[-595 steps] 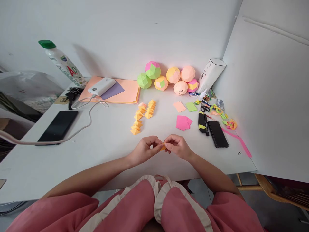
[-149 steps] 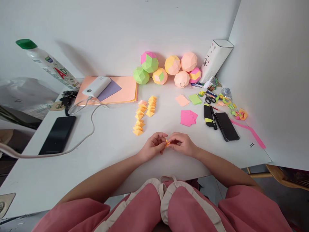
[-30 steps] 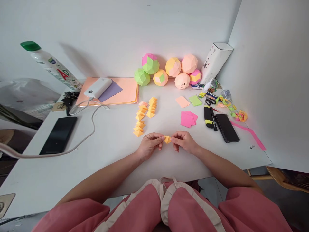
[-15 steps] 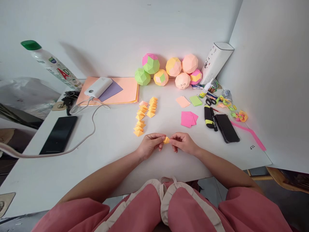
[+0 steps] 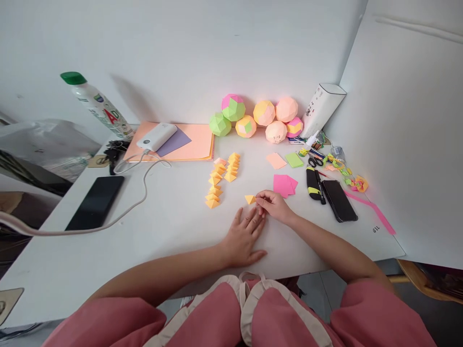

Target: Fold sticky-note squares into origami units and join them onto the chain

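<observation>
- Progress from my end: two rows of orange folded pieces [image 5: 214,180] are done and sitting on the desk [image 5: 162,241], the left row running longer, plus a bunch of finished-looking paper balls [image 5: 264,113] by the wall.
- Not folded, as far as I can see: the pink squares [image 5: 284,185], green squares [image 5: 294,160] and peach squares [image 5: 276,160], all lying flat. No idea how many are in each stack.
- The loose orange piece [image 5: 250,199] is on its own to the right of the rows, just above the left fingertips. I'd call it folded already, but it's not in a row.
- I've got the right hand [image 5: 272,205] reaching in from the side, thumb and fingers bunched at that piece's corner. Can't tell if it's really pinched.
- Left hand [image 5: 244,238] is palm down, fingers spread, holding nothing, tips close to the right hand.
</observation>
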`<state>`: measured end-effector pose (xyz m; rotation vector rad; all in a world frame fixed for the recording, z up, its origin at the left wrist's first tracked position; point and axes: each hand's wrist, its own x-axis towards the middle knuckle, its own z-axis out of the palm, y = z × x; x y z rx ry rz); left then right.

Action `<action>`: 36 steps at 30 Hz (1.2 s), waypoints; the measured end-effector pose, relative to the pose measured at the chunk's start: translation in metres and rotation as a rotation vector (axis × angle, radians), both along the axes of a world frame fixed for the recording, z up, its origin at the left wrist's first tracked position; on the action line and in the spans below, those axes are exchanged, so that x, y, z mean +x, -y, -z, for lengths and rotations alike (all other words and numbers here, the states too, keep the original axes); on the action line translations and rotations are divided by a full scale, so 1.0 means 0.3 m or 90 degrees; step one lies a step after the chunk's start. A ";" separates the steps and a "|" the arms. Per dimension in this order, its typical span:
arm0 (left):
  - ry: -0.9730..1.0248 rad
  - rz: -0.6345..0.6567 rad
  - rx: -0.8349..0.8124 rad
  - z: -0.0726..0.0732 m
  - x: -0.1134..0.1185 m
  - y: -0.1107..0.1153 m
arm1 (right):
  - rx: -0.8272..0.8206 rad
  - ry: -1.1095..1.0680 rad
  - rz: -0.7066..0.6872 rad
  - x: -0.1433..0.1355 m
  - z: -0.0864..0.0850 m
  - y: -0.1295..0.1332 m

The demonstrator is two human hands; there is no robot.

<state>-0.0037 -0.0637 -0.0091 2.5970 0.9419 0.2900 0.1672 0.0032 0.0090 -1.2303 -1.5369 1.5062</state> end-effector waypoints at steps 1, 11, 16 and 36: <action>-0.046 0.033 0.013 -0.004 -0.002 -0.004 | -0.009 0.026 -0.014 -0.017 -0.007 -0.024; -0.106 0.139 0.045 -0.019 -0.011 -0.042 | -0.033 0.137 -0.041 -0.178 0.032 -0.262; -0.091 0.168 0.053 -0.032 0.006 -0.048 | 0.022 0.178 -0.023 -0.180 0.041 -0.254; -0.080 0.186 0.030 -0.045 0.000 -0.059 | 0.104 0.191 0.046 -0.195 0.056 -0.235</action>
